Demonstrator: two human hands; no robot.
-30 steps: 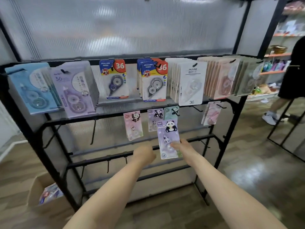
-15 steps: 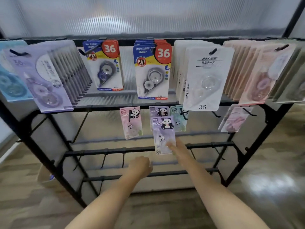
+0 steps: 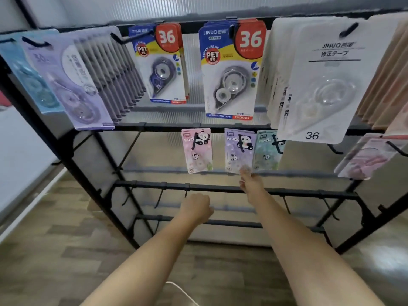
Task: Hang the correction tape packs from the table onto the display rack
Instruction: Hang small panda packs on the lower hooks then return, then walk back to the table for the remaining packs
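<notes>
Purple panda pack (image 3: 239, 150) hangs on a hook of the display rack (image 3: 66, 151), straight above the right hand (image 3: 250, 184). This hand reaches up, and its fingertips (image 3: 245, 171) touch the bottom edge of the pack; the picture is blurred there, so I cannot tell if they pinch it or only steady it. I think the hand stays there to stop the pack from swinging and to make it sit flat on the hook.

The left hand (image 3: 196, 207) is lower and to the left, with fingers curled inward. It seems to hold nothing, though the palm is hidden.

Just left of the right hand's fingertips hangs a pink panda pack (image 3: 197, 151), and just right of them a green panda pack (image 3: 266, 151). The three cards are close, and the green one almost touches the purple one, so there is little room at the sides.

Below the right hand runs a black bar (image 3: 220, 188) with free hooks pointing down, and the wrist lies over it. To draw back, the hand has open room toward the person, away from the rack. Above the panda packs, bigger packs hang low.
</notes>
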